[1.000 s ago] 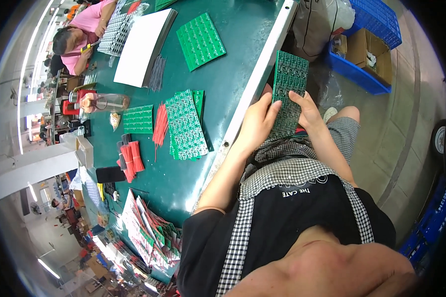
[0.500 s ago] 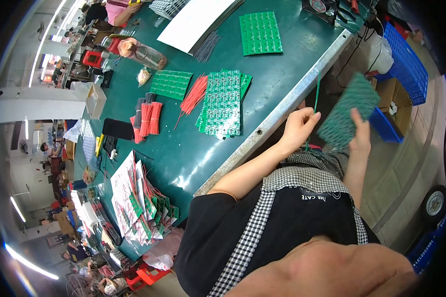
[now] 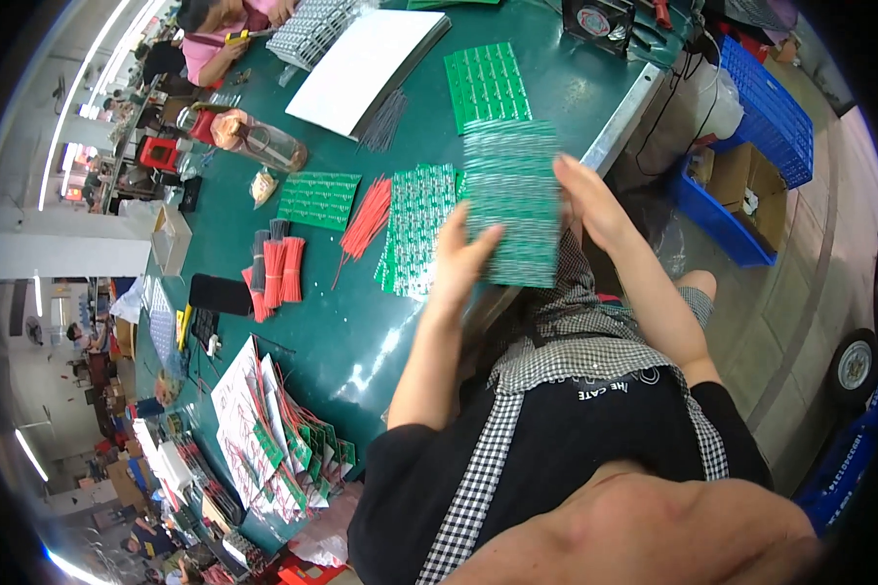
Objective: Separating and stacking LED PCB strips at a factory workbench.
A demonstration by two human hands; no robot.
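A thick stack of green circuit boards (image 3: pixel 510 210) is held up over the table's near edge, its layered edges facing up and smeared by motion. My left hand (image 3: pixel 460 255) grips its left side, thumb laid across the near part. Against the right side presses my right hand (image 3: pixel 592 203), fingers partly hidden behind the stack. Just left of it, a pile of populated circuit board panels (image 3: pixel 419 229) lies on the table, partly covered by the stack. Beyond stands another green panel (image 3: pixel 488 83) lying flat. Loose red wires (image 3: pixel 366 216) are beside the pile.
The green table (image 3: pixel 346 336) also bears a bottle (image 3: pixel 259 139), white sheets (image 3: pixel 369 73), bundled red wires (image 3: pixel 281 270), a black phone (image 3: pixel 220 293) and wired boards on paper (image 3: pixel 273 439). Blue crates (image 3: pixel 727 229) stand on the floor at right. A person in pink (image 3: pixel 205 60) sits far left.
The stack has come leftward from beside the table to over its edge and turned. My left hand has let go of a green cord, no longer visible, and now holds the stack too.
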